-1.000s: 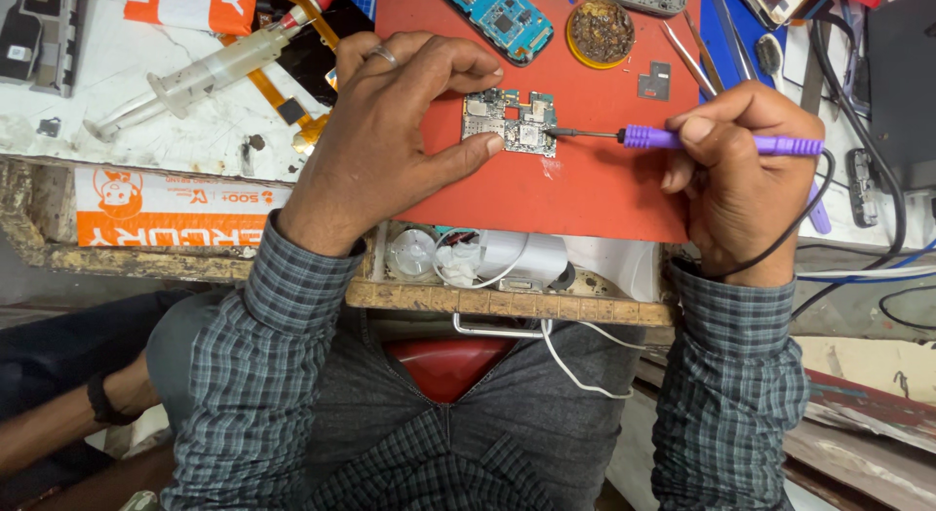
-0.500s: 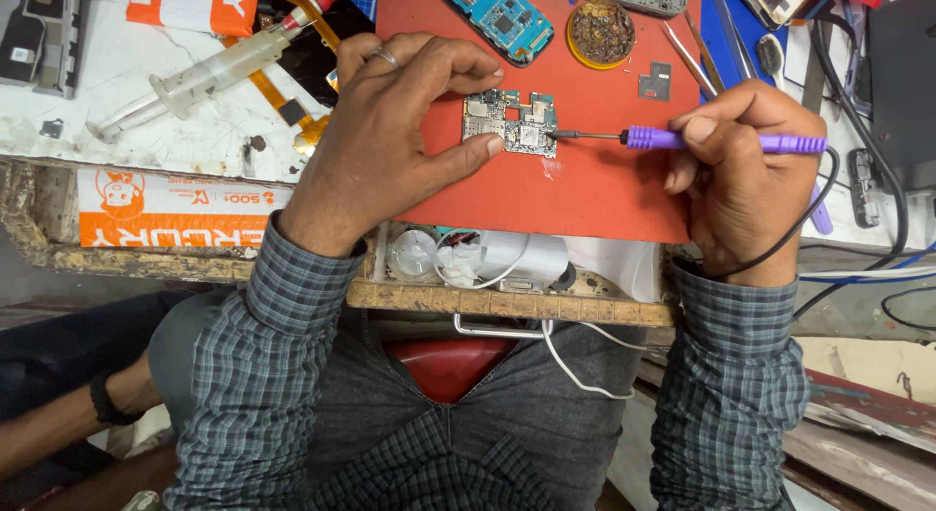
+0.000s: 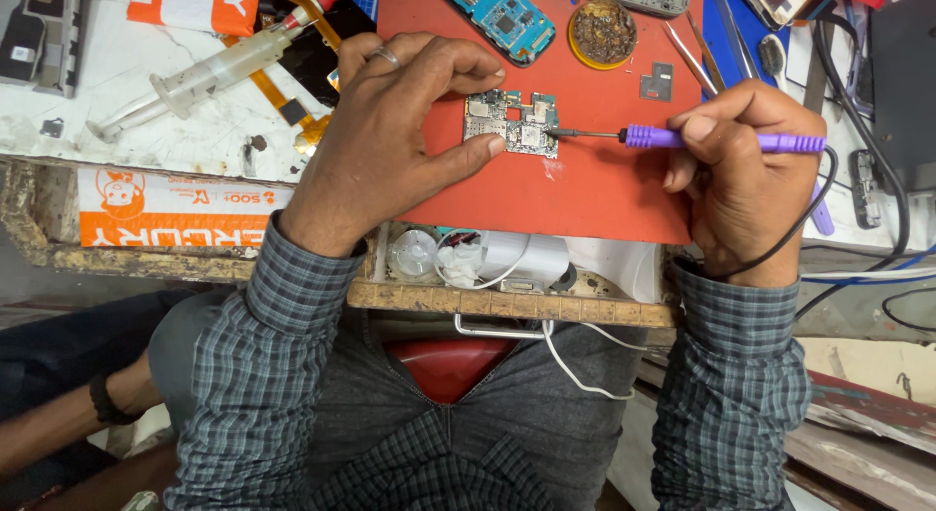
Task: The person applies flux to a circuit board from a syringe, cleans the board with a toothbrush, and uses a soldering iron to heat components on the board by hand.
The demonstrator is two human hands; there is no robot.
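The left hand [image 3: 395,145] pinches a small circuit board [image 3: 511,123] between thumb and fingertips, holding it flat on the red mat [image 3: 585,194]. The right hand [image 3: 746,175], closed around a purple-handled soldering iron [image 3: 682,137], sets the metal tip against the board's edge nearest that hand. Beyond the left hand's knuckles a syringe [image 3: 200,79] lies on the table [image 3: 117,150]. Past the board sits a blue circuit board [image 3: 497,19].

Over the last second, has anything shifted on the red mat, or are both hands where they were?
Nothing visibly changed. The left hand still pins the small circuit board on the red mat, and the right hand keeps the purple soldering iron with its tip at the board's right edge.
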